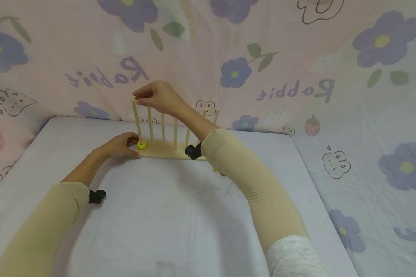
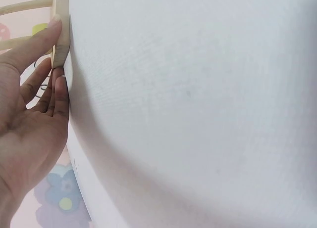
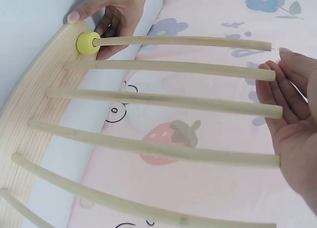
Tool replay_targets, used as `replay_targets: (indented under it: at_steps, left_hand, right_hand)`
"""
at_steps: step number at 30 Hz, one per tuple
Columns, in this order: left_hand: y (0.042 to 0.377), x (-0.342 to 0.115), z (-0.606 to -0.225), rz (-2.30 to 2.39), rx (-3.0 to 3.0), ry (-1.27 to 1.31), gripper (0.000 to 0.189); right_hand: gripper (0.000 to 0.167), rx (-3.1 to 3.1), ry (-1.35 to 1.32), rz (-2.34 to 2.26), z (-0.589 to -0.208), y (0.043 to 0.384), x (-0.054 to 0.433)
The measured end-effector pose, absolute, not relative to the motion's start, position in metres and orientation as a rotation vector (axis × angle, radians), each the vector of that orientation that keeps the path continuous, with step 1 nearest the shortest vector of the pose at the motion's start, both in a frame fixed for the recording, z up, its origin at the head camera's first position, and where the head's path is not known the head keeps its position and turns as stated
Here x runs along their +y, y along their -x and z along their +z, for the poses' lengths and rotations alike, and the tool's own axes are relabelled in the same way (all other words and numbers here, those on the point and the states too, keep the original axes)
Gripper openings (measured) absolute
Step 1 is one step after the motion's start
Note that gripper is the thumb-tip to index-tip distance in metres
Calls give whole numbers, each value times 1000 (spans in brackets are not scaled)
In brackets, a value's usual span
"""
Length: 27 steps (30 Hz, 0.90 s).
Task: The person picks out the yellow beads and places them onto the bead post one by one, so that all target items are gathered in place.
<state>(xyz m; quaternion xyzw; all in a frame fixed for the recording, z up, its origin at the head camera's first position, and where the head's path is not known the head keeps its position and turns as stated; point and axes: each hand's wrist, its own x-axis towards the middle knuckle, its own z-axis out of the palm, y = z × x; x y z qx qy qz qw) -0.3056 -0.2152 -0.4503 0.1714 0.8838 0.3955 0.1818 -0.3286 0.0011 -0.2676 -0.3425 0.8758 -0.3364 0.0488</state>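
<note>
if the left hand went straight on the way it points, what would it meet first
The left hand would first meet the base, whose end it touches; the yellow bead nearby looks next, though depth is unclear.

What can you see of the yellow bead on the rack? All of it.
The yellow bead is plain, rounded and slightly flattened, with a smooth surface; painted wood or plastic, can't tell. A central hole takes the end dowel on the person's left. It sits at the dowel's foot, against the wooden base. The left hand is right beside it; finger contact is unclear.
</note>
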Motion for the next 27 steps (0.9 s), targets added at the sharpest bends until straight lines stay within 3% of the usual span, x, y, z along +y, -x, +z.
replay_targets:
  at_steps: [27]
  left_hand:
    - [300, -213, -444, 1128, 2486, -533, 72]
  right_hand:
    - [33, 2638, 897, -1526, -268, 309, 109]
